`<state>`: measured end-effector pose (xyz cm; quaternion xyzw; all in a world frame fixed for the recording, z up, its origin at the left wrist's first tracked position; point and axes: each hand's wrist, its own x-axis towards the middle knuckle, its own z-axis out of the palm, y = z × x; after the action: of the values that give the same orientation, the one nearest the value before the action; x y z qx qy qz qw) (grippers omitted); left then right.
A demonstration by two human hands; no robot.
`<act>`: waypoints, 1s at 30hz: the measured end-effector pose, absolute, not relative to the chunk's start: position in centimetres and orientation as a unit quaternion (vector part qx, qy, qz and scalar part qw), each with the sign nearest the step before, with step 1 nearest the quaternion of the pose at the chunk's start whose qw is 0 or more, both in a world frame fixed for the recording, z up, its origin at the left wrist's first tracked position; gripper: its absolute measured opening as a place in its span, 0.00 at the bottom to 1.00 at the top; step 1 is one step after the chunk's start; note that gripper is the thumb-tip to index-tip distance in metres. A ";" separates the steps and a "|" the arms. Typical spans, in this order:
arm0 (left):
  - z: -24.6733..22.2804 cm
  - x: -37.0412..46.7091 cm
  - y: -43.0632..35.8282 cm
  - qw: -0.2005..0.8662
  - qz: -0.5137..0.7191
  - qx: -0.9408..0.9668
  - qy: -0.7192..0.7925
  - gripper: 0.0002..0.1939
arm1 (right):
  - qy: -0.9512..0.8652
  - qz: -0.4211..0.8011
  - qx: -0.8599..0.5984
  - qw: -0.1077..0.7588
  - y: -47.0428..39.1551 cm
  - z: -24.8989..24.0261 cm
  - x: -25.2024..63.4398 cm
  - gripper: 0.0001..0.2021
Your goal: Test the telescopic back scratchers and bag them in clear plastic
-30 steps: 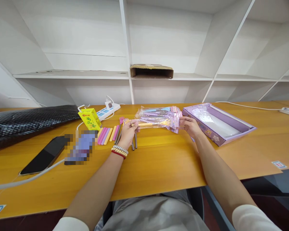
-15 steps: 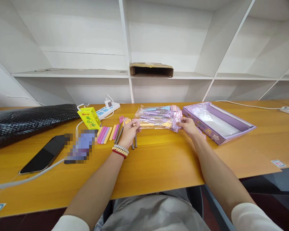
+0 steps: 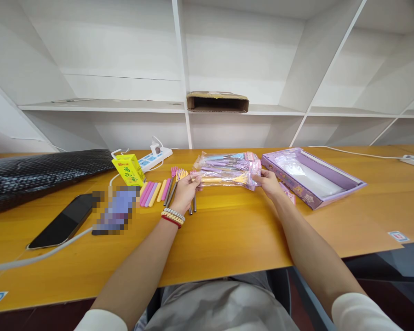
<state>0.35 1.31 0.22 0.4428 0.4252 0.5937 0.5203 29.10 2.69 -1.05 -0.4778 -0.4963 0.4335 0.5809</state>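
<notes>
Between my two hands a clear plastic packet (image 3: 224, 179) is stretched flat, with a yellow hand-shaped back scratcher inside. My left hand (image 3: 186, 189) pinches its left end, and my right hand (image 3: 267, 182) grips the right end with the purple-pink header. Just behind it lie more bagged scratchers (image 3: 227, 161), with blue and purple parts. Left of my left hand are loose scratcher heads (image 3: 181, 174) in pink and yellow on metal rods, partly covered by that hand. Beside them is a row of yellow, pink and purple handle tubes (image 3: 152, 193).
An open purple box (image 3: 313, 179) stands at the right, near a pink card (image 3: 288, 193). To the left are a yellow drink carton (image 3: 129, 169), a power strip (image 3: 154, 159), a black phone (image 3: 64, 221), a white cable and a black wrapped bundle (image 3: 48, 177). A cardboard box (image 3: 217, 102) sits on the shelf.
Very little differs. The packet and both hands stay nearly in place, while the view has shifted slightly.
</notes>
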 end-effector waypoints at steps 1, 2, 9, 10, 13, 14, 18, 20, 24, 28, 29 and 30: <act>0.3 0.3 1.2 0.523 0.585 0.446 0.430 0.14 | -0.488 0.426 -0.483 0.590 2.7 -1.0 29.1 0.11; 0.5 0.3 1.1 0.528 0.573 0.450 0.436 0.14 | -0.476 0.419 -0.489 0.599 2.7 -0.9 29.0 0.12; 0.8 0.0 0.9 0.552 0.525 0.456 0.460 0.14 | -0.418 0.430 -0.498 0.626 2.5 -0.5 28.6 0.15; 0.8 0.0 0.9 0.557 0.520 0.457 0.459 0.14 | -0.421 0.425 -0.499 0.627 2.5 -0.5 28.6 0.15; 0.7 0.0 1.0 0.586 0.502 0.456 0.444 0.14 | -0.430 0.407 -0.501 0.631 2.7 -0.8 28.6 0.16; 0.7 0.0 1.0 0.596 0.500 0.454 0.435 0.14 | -0.428 0.403 -0.502 0.634 2.7 -0.8 28.6 0.17; 0.8 0.1 1.0 0.614 0.534 0.418 0.404 0.14 | -0.396 0.391 -0.508 0.658 2.9 -0.8 28.5 0.22; 0.9 0.1 1.0 0.620 0.557 0.390 0.391 0.13 | -0.384 0.376 -0.516 0.667 2.9 -0.8 28.4 0.24; 0.8 0.2 1.0 0.627 0.588 0.360 0.363 0.12 | -0.437 0.297 -0.557 0.641 2.8 -0.9 27.8 0.19; 0.7 1.5 0.2 0.624 0.623 0.337 0.332 0.11 | -0.609 0.258 -0.535 0.525 1.6 -0.9 25.8 0.16; 0.7 2.0 -0.1 0.623 0.630 0.330 0.325 0.11 | -0.648 0.268 -0.515 0.493 1.1 -0.9 25.0 0.16; 0.7 2.6 -0.5 0.623 0.636 0.325 0.318 0.10 | -0.679 0.284 -0.495 0.463 0.6 -1.0 24.0 0.16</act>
<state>2.58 -0.47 0.68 0.3253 0.3180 0.6362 0.6231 24.03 0.61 -0.95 -0.4949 -0.6787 0.2837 0.4626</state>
